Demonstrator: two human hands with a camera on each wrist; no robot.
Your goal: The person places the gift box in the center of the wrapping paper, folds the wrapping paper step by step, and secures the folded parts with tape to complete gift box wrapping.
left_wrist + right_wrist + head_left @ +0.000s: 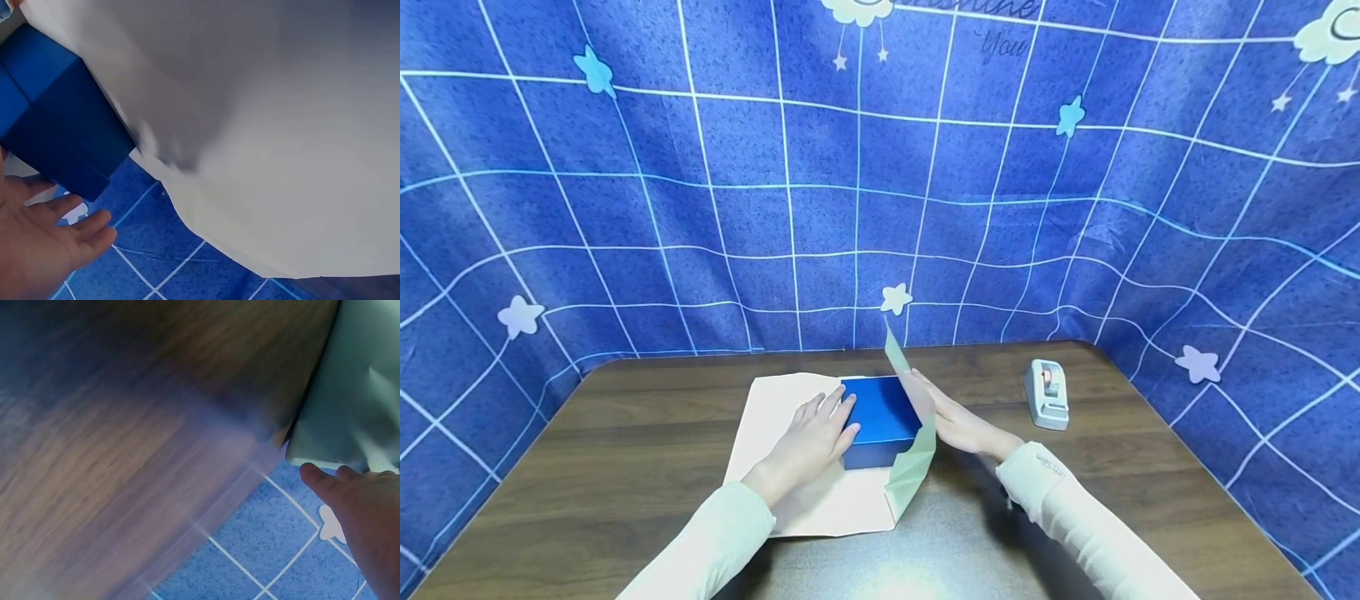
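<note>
A blue box (880, 410) sits on a sheet of wrapping paper (842, 508), pale on its inner face and light green on the outer. My left hand (815, 431) rests at the box's left side, fingertips on its top edge; the left wrist view shows the fingers (87, 234) spread loosely beside the box (69, 119). On the other side, my right hand (953, 419) presses flat fingers against the green face of the paper's right part, which stands upright along the box. In the right wrist view the fingers (319, 478) touch the folded green paper (350, 412).
A white tape dispenser (1047, 394) stands on the brown wooden table (625, 450), to the right of my right hand. Behind the table's far edge hangs a blue curtain (820, 225) with a white grid, stars and clouds.
</note>
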